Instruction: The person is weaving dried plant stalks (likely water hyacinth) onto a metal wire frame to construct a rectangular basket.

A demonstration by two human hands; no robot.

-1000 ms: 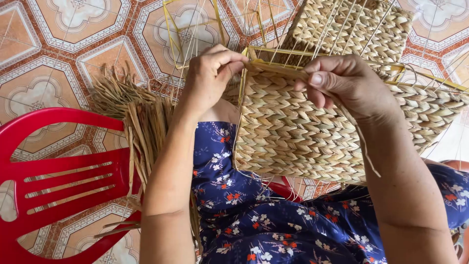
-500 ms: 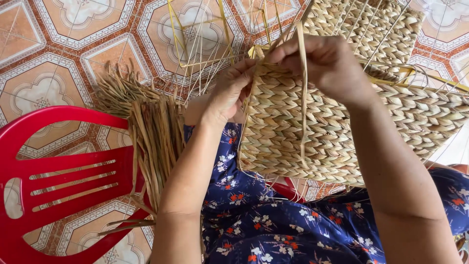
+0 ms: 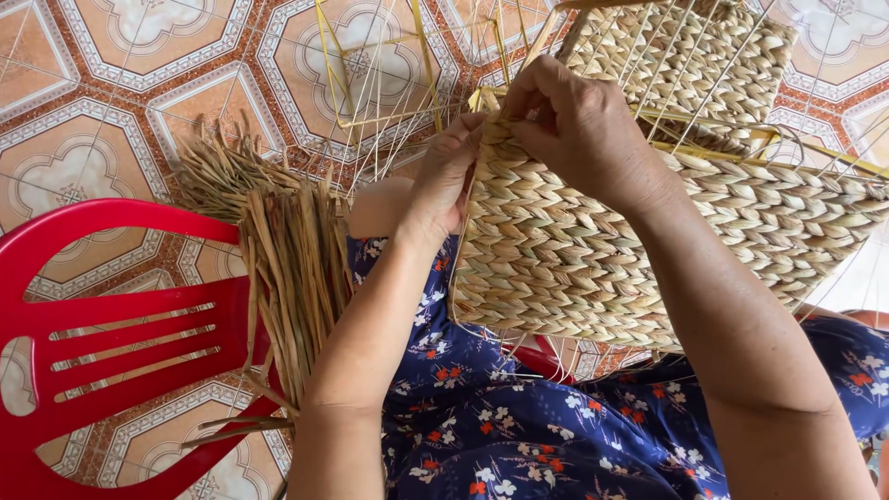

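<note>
Item: woven basket panel (image 3: 593, 250), pale straw-coloured, on wire frame (image 3: 370, 102). Rests on person's lap, over blue floral dress (image 3: 519, 426); all positions below given rel. to the basket.

Handling (judgement): light, semi-stiff. Weave flexes, wire uprights hold shape. Surface dry, ribbed, not slippery. Loose strand ends likely to fray or snap if bent sharp; bare wires may bend or poke. Best hold: at finished woven wall or top rim, near the working row, not by free wires.

Appearance: tight herringbone rows, even, running across the wall. Top edge unfinished; thin yellow-ish wires stand out beyond it. Second woven section (image 3: 704, 65) visible beyond the rim.

Grip: left hand (image 3: 444, 176) at basket's left top corner, fingers closed against the edge, bracing. Right hand (image 3: 583, 125) on top rim, fingertips pinched together at the weave; strand itself hidden, cannot tell exactly what is pinched.

Surrounds: bundle of dried fibre strips (image 3: 287, 259) left of basket, lying across red plastic chair (image 3: 111, 324). Patterned floor tiles (image 3: 111, 83) beyond.
</note>
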